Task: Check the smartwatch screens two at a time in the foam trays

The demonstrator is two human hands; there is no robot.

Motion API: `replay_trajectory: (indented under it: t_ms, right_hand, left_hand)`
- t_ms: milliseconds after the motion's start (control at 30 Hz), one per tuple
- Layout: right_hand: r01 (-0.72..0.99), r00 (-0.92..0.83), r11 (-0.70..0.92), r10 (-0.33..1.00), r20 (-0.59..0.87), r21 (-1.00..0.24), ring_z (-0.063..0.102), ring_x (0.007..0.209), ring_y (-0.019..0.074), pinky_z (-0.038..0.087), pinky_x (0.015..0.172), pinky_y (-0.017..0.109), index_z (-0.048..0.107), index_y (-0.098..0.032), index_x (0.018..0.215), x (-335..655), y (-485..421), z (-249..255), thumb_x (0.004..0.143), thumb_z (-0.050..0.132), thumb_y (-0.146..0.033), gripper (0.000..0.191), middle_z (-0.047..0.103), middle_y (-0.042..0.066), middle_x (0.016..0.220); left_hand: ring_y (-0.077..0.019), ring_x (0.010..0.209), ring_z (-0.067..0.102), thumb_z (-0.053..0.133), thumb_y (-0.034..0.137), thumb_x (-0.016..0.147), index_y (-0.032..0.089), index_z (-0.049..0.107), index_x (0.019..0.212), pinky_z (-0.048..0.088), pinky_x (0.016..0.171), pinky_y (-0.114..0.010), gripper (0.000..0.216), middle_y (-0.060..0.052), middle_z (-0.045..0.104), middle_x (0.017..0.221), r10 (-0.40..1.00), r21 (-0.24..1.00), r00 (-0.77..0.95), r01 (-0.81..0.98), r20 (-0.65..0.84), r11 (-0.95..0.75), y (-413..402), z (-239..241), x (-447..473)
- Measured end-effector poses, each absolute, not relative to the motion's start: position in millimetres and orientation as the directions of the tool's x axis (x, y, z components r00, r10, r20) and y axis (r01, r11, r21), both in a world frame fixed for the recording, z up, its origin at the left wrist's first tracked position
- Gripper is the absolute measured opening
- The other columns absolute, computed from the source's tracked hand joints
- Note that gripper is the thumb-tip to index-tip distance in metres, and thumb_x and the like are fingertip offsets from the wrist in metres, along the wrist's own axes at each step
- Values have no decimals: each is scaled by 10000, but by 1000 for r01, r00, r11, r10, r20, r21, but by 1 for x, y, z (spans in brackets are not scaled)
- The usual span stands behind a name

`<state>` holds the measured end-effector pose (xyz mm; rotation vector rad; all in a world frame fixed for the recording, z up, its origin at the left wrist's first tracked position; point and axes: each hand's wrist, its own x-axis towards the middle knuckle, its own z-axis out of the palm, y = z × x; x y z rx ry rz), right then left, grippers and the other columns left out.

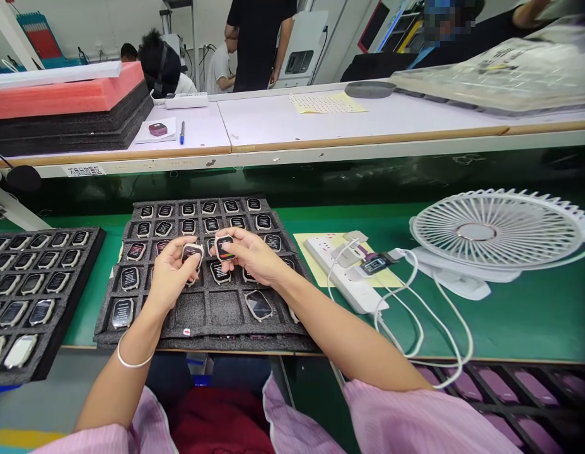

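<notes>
A green worktop (pixel 524 328) runs across the view. At twelve o'clock from the wearer sits a large dark grey foam tray (pixel 283 328), holding rows of smartwatches in square cells. A second foam tray (pixel 37 302) lies at nine o'clock. At two o'clock stands a white desk fan (pixel 498 230), with a white power strip (pixel 344 274) just beside it and white cables (pixel 456 313) looping between them. Over the large tray the hands are close together but apart: the left hand (pixel 172 274) pinches one watch (pixel 192 252) between thumb and fingers, and the right hand (pixel 252 255) pinches another watch (pixel 225 248), its screen showing red and green.
</notes>
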<state>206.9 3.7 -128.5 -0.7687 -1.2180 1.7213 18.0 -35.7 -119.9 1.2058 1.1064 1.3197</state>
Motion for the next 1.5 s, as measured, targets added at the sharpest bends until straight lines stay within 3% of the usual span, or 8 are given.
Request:
replay_trajectory:
  t_ms: [233,467,567,667,1000,1200,1367,1500]
  right_hand:
    - [-355,-520,-160,852,53,-921,731,702,150,563,658,284,495,-236,1261,211,-3,-119,724,677,-88,586,716,23,1027]
    - [-24,-623,128,774,115,-991,699,799,180,576,765,374,489,-224,1258,224,-44,-117,794,680,-173,504,658,46,1014]
    - [337,-574,525,773,271,-782,623,1102,301,494,947,513,597,-184,1193,227,-69,-123,783,687,-194,420,624,142,1173]
    - [553,-583,669,737,342,-497,506,1258,381,369,1033,606,660,-148,1151,224,-83,-130,764,721,-227,399,558,212,1316]
    - [658,-490,651,751,442,-378,436,1359,363,339,1067,570,538,-207,1381,256,-87,-130,940,589,-379,476,479,200,1470]
    - [892,-229,355,888,398,-279,634,906,290,437,826,450,697,-196,930,314,-104,-139,1005,440,-461,377,662,115,933]
    - [964,-224,260,910,348,-58,599,857,307,419,726,420,694,-179,873,319,-114,-156,984,469,-495,404,635,136,891]
    - [919,-220,325,892,395,-222,616,901,310,459,737,421,639,-185,968,316,-116,-164,963,518,-451,292,640,130,945]
  left_hand:
    - [-113,743,638,807,235,674,214,454,1347,545,669,-235,761,-62,678,1071,987,985,127,-158,95,-75,-37,-115,19]
    - [-164,794,649,741,251,748,224,527,1173,554,734,-324,477,-46,631,1031,956,982,290,156,54,-103,-75,-107,-3]
    - [-243,1032,587,753,213,737,225,588,1052,499,930,-417,356,-57,598,1073,932,791,330,526,150,-313,-97,-114,-13]
    - [-279,1101,506,741,233,764,228,612,1071,443,995,-476,333,-72,565,1118,915,583,362,711,178,-394,-109,-124,-18]
    - [-286,1042,478,742,384,812,244,594,1270,436,936,-475,501,-93,548,1146,916,359,325,847,235,-393,-109,-127,-15]
    - [-265,938,510,664,362,891,207,719,994,438,830,-421,194,-89,604,971,849,331,462,783,257,-526,-98,-126,60]
    - [-329,955,524,699,406,851,121,709,881,431,797,-461,287,-162,613,949,871,193,461,851,170,-488,-88,-127,108]
    - [-313,1008,544,739,344,823,173,646,1002,438,846,-463,264,-119,638,1067,854,326,493,789,168,-520,-93,-130,110]
